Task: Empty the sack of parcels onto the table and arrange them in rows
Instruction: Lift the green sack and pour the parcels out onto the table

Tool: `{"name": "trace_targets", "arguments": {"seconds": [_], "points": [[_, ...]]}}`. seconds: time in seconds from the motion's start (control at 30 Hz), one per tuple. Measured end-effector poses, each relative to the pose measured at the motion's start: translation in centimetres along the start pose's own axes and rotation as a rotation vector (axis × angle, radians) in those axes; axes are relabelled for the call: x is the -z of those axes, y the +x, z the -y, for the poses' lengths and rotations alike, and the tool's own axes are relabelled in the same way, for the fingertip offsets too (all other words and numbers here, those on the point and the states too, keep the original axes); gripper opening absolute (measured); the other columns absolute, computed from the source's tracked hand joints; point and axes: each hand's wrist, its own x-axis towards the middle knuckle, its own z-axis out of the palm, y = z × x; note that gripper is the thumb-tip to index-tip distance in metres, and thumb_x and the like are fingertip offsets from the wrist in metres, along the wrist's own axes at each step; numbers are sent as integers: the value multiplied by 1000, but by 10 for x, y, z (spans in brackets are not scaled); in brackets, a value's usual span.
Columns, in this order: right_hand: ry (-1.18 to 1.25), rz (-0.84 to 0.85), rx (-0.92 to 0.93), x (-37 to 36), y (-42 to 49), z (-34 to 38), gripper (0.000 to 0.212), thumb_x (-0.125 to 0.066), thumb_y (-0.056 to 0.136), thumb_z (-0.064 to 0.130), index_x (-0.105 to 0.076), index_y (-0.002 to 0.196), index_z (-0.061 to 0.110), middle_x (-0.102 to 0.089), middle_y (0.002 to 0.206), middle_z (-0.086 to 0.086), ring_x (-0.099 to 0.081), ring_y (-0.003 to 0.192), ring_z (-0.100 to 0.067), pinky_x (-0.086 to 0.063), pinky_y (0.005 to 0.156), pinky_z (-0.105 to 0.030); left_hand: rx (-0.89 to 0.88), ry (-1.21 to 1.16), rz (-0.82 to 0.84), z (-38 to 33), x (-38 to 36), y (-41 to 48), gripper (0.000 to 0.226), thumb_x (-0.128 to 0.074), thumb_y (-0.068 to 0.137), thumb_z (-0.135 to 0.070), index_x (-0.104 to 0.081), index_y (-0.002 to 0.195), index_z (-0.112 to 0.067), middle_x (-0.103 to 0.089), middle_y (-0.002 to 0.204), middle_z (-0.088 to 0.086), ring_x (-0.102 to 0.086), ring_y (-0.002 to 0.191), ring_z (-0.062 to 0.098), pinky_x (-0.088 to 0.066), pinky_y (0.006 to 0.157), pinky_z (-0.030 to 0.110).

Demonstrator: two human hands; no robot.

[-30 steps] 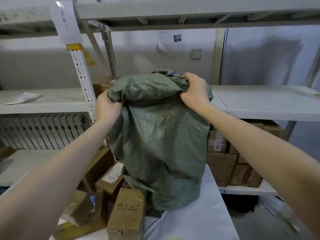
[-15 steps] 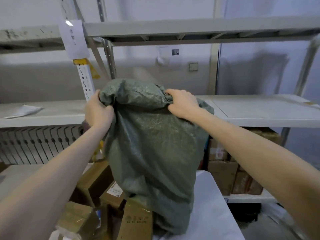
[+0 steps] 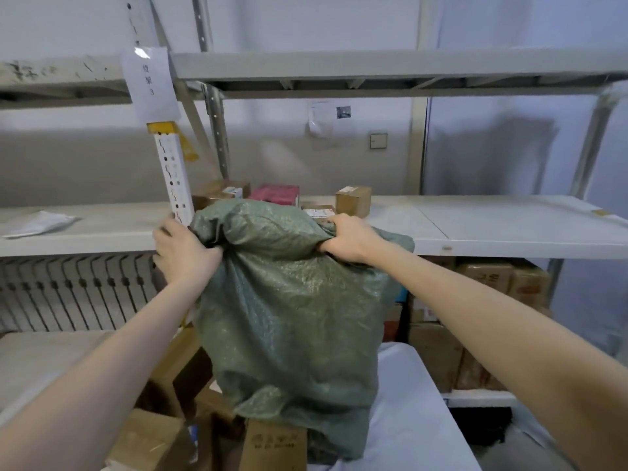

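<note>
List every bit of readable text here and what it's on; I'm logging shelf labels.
"货架 3", read top to bottom: paper sign on the rack upright.
Print on the brown box at the bottom edge: too blurred to read.
Label on the small shelf box: too small.
Wall notice: too small.

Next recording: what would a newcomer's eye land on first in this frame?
A big green woven sack fills the centre, reaching down to the white-covered table, with brown cardboard parcels at its foot on the left. The left hand and right hand each grip a bunch of its top edge. Behind it, a pink box sits among brown cartons on the grey shelf.
</note>
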Motion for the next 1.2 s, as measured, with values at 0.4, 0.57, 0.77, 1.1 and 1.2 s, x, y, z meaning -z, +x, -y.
{"name": "trace_targets", "arguments": {"seconds": [0.4, 0.57, 0.77, 1.1, 1.2], "points": [[261, 260, 12, -4, 5, 0, 15, -68, 77, 23, -62, 73, 10, -61, 73, -6, -54, 70, -20, -39, 63, -30, -674, 461, 418, -15, -37, -29, 117, -64, 61, -78, 0, 151, -40, -8, 162, -1, 2, 149, 19, 3, 112, 62], [-36, -10, 80, -8, 0, -11, 63, -74, 73, 46, -51, 125, 17, -57, 107, 1, -55, 99, -21, -47, 80, -34, -568, 324, 424, -18, -50, -35, 66, -65, 75, -62, -51, 131, -29, -49, 138, -4, -33, 137, 19, -9, 112, 64], [-504, -536, 655, -19, -16, -20, 47, -57, 84, 47, -58, 119, 17, -59, 109, -7, -56, 108, -28, -34, 105, -50, -391, 209, 477, -23, -56, -29, 29, -64, 80, -57, -56, 70, -31, -61, 78, -7, -59, 101, 25, -30, 107, 55], [-745, 4, 393, -44, -18, -39, 97, -50, 74, 78, -24, 150, 23, -36, 151, -8, -22, 144, -30, -4, 114, -58, 21, -145, 1058, -28, -38, -24, 33, -73, 80, -36, -72, 100, -11, -74, 95, 8, -70, 87, 21, -52, 77, 29], [-723, -26, 492, -47, -14, -37, 66, -53, 82, 65, -49, 136, 28, -58, 131, 0, -43, 131, -22, -9, 115, -49, -37, -51, 1088, -24, -40, -22, 46, -73, 78, -48, -68, 108, -13, -72, 106, 5, -68, 95, 19, -51, 87, 31]]}}
